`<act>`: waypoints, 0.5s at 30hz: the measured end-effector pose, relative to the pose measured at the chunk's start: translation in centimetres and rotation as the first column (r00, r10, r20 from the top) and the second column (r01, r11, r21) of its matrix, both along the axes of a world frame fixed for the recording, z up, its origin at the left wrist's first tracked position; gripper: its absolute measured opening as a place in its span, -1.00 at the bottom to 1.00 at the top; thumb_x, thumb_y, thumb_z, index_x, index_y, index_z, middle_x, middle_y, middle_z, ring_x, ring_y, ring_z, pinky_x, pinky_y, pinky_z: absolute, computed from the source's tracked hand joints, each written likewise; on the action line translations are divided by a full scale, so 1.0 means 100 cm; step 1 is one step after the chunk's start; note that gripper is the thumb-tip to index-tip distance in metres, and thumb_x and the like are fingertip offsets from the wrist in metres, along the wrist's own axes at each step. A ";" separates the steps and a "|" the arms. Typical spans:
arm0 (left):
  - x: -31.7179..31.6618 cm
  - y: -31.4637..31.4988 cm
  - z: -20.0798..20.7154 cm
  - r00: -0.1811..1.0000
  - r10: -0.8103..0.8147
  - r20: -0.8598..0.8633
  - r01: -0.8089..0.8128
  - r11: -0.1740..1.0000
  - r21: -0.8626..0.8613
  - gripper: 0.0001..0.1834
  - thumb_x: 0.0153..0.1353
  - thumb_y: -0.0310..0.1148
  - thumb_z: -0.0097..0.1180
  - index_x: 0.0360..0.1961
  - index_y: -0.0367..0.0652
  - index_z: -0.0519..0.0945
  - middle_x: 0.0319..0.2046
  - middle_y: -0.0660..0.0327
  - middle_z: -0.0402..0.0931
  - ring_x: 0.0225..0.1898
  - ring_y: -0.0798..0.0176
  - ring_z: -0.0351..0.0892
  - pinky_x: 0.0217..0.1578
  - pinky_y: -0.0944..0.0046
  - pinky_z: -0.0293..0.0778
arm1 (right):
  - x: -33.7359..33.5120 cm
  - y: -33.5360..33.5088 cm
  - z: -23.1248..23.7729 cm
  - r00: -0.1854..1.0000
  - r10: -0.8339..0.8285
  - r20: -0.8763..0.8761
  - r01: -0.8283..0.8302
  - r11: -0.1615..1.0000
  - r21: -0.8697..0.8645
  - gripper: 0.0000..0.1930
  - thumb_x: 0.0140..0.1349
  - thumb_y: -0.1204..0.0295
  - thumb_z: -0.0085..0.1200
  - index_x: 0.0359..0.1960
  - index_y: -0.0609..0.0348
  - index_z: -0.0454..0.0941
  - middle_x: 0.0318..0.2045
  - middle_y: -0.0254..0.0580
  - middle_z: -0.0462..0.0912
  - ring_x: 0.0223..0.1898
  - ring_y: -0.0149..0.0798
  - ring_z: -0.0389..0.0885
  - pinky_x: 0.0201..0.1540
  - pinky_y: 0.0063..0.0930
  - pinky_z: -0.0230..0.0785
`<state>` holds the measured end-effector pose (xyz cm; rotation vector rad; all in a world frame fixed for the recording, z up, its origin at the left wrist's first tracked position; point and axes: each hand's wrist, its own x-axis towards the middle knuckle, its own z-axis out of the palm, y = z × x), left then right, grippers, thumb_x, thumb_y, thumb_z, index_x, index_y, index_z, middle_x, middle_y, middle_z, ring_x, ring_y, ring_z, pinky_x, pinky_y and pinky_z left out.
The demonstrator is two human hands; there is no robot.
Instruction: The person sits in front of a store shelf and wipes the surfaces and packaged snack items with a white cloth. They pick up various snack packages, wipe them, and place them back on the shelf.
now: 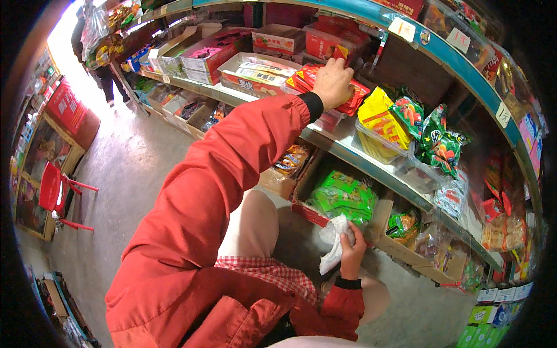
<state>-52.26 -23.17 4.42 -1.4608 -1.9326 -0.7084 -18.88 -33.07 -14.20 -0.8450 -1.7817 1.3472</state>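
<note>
My left arm, in a red sleeve, reaches up to the shelf. My left hand (335,83) is closed with its fingers curled over red snack packets (353,100), which lie in a clear plastic tub; part of its grip is hidden. Lower down, my right hand (352,252) is shut on a crumpled white cloth (333,242), which hangs from the fingers in front of a carton with bright green packets (342,194). To the right of my left hand stand yellow packets (384,119) in another clear tub. An open carton of white packets (261,72) lies to its left.
The shelf edge (400,182) runs diagonally below the tubs, and a blue upper shelf edge (464,58) curves overhead. Green packets (444,148) lean out on the right. A red chair (55,191) stands on the concrete floor at left. A person (104,81) is at the doorway.
</note>
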 end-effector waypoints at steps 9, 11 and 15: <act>0.020 0.026 -0.008 0.998 0.061 0.018 -0.056 0.978 -0.200 -0.58 -0.16 -0.08 0.17 -0.25 -0.05 0.60 -0.21 0.06 0.40 -0.06 0.01 0.35 -0.15 -0.02 0.33 | -0.003 -0.003 0.008 1.000 -0.012 0.012 0.013 0.997 -0.080 -0.64 0.06 0.57 0.02 -0.04 0.32 0.45 -0.12 -0.17 0.53 -0.08 -0.30 0.44 0.06 -0.47 0.21; 0.022 0.031 -0.010 0.994 0.102 0.038 -0.093 0.976 -0.198 -0.62 -0.15 -0.13 0.15 -0.28 -0.07 0.61 -0.20 0.05 0.41 -0.06 0.02 0.35 -0.17 -0.01 0.32 | -0.003 -0.005 0.007 1.000 -0.016 0.008 0.017 0.997 -0.080 -0.64 0.07 0.57 0.01 -0.03 0.31 0.45 -0.11 -0.16 0.53 -0.07 -0.29 0.45 0.06 -0.45 0.22; 0.024 0.038 -0.012 0.986 0.141 0.085 -0.122 0.972 -0.201 -0.66 -0.14 -0.22 0.11 -0.29 -0.10 0.61 -0.21 0.06 0.43 -0.08 0.02 0.37 -0.18 0.00 0.33 | -0.003 -0.003 0.002 1.000 -0.023 0.012 0.024 0.992 -0.123 -0.63 0.07 0.55 0.02 -0.02 0.28 0.45 -0.09 -0.14 0.51 -0.08 -0.28 0.46 0.05 -0.42 0.25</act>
